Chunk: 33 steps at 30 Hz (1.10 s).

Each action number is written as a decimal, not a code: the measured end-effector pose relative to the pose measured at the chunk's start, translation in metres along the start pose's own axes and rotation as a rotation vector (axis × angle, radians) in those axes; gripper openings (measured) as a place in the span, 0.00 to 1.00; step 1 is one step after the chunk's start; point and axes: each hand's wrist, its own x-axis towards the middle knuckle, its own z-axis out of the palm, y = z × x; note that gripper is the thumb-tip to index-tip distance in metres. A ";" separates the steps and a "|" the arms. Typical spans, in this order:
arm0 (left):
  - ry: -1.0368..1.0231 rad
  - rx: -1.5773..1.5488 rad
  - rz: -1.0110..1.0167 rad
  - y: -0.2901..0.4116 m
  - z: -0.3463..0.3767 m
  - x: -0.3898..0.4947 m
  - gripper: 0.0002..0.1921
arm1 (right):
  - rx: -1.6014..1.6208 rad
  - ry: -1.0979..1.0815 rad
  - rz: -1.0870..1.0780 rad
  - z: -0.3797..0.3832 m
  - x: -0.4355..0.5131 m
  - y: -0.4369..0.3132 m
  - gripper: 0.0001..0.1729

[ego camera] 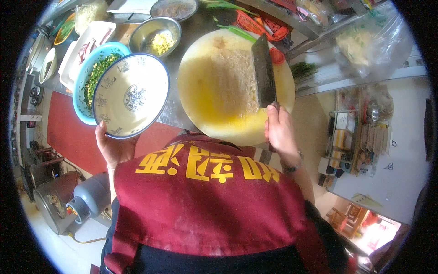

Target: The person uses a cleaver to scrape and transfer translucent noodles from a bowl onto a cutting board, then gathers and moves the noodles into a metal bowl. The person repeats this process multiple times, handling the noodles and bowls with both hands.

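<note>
My left hand (114, 144) grips the near rim of a white bowl (150, 78) with a blue edge and a blue floral print; the bowl is tilted and nothing lies in it. It overlaps a light-blue basin (78, 102) of chopped greens (99, 73) behind it. In my right hand (282, 126) is the handle of a cleaver (265, 75). Its broad dark blade rests along the right side of a round cutting board (195, 99), against a spread of finely chopped pale food (236, 75). Yellowish liquid wets the board's near part.
Beyond the bowl stands a steel bowl (137, 37) with minced yellowish bits (162, 43). Green onion stalks (239, 32) and a red piece (277, 55) lie at the board's far edge. A red plastic basket (248, 22) is behind. A gas cylinder (94, 191) stands at lower left.
</note>
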 end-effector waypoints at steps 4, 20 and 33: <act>0.006 0.002 0.014 -0.002 -0.004 -0.001 0.37 | 0.000 0.032 -0.026 0.005 -0.003 0.006 0.22; -0.008 -0.020 0.040 -0.002 0.000 -0.012 0.36 | -0.252 0.033 -0.167 -0.050 0.082 0.016 0.30; -0.036 -0.013 0.031 -0.007 0.000 -0.013 0.38 | -0.388 -0.236 -0.355 -0.074 0.111 -0.004 0.23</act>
